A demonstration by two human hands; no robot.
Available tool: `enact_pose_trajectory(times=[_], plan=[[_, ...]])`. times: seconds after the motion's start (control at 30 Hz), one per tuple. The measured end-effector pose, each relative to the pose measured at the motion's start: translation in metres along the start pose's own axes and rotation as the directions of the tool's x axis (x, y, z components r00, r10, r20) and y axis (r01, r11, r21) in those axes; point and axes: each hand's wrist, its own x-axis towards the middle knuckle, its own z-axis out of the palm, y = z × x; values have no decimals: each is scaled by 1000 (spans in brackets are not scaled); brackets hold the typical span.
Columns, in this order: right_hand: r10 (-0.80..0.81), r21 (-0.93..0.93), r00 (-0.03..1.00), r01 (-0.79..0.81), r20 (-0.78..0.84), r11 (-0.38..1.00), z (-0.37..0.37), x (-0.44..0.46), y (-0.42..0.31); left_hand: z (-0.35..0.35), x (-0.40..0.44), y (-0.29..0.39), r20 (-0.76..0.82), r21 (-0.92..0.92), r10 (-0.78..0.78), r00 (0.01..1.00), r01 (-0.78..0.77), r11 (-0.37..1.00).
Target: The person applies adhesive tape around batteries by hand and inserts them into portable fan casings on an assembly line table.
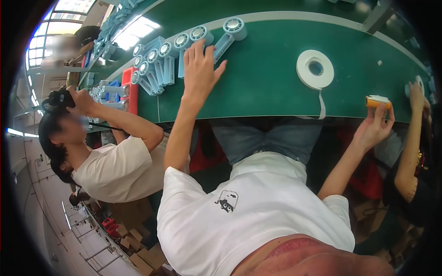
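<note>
My left hand is over the green table with its fingers spread. Its fingertips are at a row of light blue handheld fans; whether they touch one is unclear. One fan lies apart, just right of these fingers, its handle pointing toward my hand. On the right, my right hand pinches an orange cylindrical battery between thumb and fingers, above the table's near edge. A white strip lies along the top of the battery. Between my hands rests a roll of white tape, its loose end hanging over the edge.
Left of the fans stands a red bin beside more blue parts. A person on my left holds up a black camera. At far right are another person's hands near a white roll. A small white scrap lies on the table.
</note>
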Motion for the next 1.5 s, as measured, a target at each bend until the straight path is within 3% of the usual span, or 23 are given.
enact_pose_trajectory(times=[0.1, 0.2, 0.23, 0.3, 0.47, 0.6, 0.73, 0.83, 0.87, 0.97, 1.13, 1.27, 1.37, 1.5], plan=[[48, 19, 996, -50, 72, 999, 20, -18, -1, 1, -20, -23, 323, 172, 76, 943, -138, 975], [108, 21, 980, -113, 166, 993, 36, -38, -2, -18, -20, 34, 398, 18, 128, 908, -147, 989], [135, 17, 967, -142, 215, 990, 41, -45, -3, -18, -24, 48, 406, 7, 133, 904, -148, 989], [160, 12, 949, -170, 270, 985, 49, -62, 0, -16, -29, 69, 423, -233, 287, 859, -202, 951], [251, -74, 873, -243, 417, 967, 58, -95, -2, -21, -24, 102, 290, -364, 451, 844, -339, 868], [247, -116, 821, -219, 514, 969, 57, -103, 0, -32, -11, 79, 255, -231, 429, 866, -376, 897], [328, -116, 739, -325, 589, 939, 59, -109, -4, -35, -10, 59, 405, -185, 373, 835, -325, 927], [164, -163, 619, -58, 768, 985, 77, -114, -7, -28, -15, 57, 347, -180, 477, 808, -441, 879], [167, -163, 618, -64, 768, 985, 81, -115, -7, -29, -16, 56, 352, -179, 474, 807, -439, 880], [87, -180, 395, 204, 914, 962, 97, -115, -2, -33, -15, 56, 382, -206, 411, 828, -357, 911], [151, -252, 375, 236, 915, 939, 103, -128, 5, -33, -18, 64, 420, -120, 371, 828, -354, 927], [226, -310, 409, 152, 884, 939, 99, -127, 4, -29, -20, 67, 465, -216, 318, 826, -242, 946], [218, -294, 386, 150, 896, 944, 99, -126, 5, -27, -25, 62, 359, -348, 231, 904, -100, 932], [274, -328, 359, 98, 892, 939, 98, -122, 3, -15, -34, 53, 233, -516, 256, 938, -104, 850]])
